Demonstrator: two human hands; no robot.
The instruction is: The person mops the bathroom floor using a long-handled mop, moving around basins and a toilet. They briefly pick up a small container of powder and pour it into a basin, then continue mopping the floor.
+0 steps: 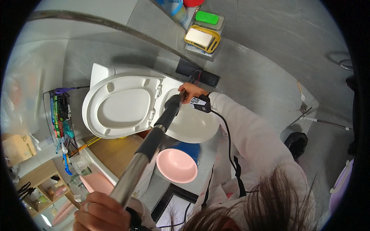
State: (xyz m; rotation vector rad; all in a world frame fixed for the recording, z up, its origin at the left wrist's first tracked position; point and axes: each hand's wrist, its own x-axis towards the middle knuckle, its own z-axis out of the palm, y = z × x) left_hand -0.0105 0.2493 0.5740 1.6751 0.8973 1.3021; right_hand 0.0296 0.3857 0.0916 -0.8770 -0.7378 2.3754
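My left hand (pixel 101 210) grips the upper metal part of a pole with black sleeves (pixel 150 140) at the lower left, close to the camera. Farther down the pole, my right hand (pixel 192 91) is closed around it, above a white toilet bowl (pixel 199 122). Beyond that hand, a dark flat rectangular head (pixel 211 78) lies on the grey floor at the wall's foot; its joint with the pole is partly hidden. The toilet's seat and lid (pixel 124 106) are raised. A black device with a cable sits on my right wrist.
A pink basin (pixel 177 166) rests on a blue bucket (pixel 189 148) beside the toilet. Soap dishes (pixel 215 43) stand on a ledge at the top. A wire rack (pixel 62 121) and a wooden cabinet (pixel 43 179) are at left. A squeegee (pixel 326 121) is by the floor drain at right.
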